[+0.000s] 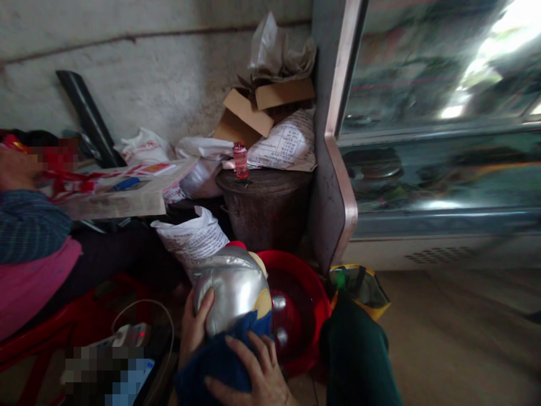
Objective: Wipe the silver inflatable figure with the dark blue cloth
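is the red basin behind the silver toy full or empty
Seems empty: the red basin shows a bare dark-red inside beside the silver toy, though the toy hides part.

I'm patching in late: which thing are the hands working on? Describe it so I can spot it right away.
Start at the glass-fronted display cabinet on the right, then drop to the red basin on the floor by its near corner. Just left of the basin, the left hand and right hand hold a soft toy. It is the only shiny silver thing there, with a dark blue body below.
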A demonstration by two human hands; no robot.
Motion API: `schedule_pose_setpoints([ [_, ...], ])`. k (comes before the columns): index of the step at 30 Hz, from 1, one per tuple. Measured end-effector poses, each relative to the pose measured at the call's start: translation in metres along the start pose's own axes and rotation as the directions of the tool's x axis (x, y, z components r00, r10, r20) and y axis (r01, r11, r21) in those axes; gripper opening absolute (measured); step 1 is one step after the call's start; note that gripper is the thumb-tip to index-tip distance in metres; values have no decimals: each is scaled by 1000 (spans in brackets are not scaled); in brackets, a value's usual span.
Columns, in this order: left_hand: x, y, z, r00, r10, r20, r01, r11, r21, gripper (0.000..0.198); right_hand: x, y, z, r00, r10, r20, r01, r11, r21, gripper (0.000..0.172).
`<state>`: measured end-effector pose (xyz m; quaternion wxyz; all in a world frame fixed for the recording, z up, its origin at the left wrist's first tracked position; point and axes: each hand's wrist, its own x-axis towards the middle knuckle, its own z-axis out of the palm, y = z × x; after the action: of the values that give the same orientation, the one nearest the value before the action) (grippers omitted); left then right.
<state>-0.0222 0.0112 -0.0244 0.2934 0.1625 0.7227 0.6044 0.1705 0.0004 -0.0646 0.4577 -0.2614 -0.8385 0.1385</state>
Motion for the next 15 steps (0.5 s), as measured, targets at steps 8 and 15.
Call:
schedule_pose_setpoints([
  [8,-2,0,1,1000,10,-18,-10,999,-43,67,1,-22,36,956,72,-284,-125,977,-173,33],
  [15,4,-14,-8,1000,0,20,0,1000,-6,76,-17,9,61,982,172,-77,-173,985,-4,29],
])
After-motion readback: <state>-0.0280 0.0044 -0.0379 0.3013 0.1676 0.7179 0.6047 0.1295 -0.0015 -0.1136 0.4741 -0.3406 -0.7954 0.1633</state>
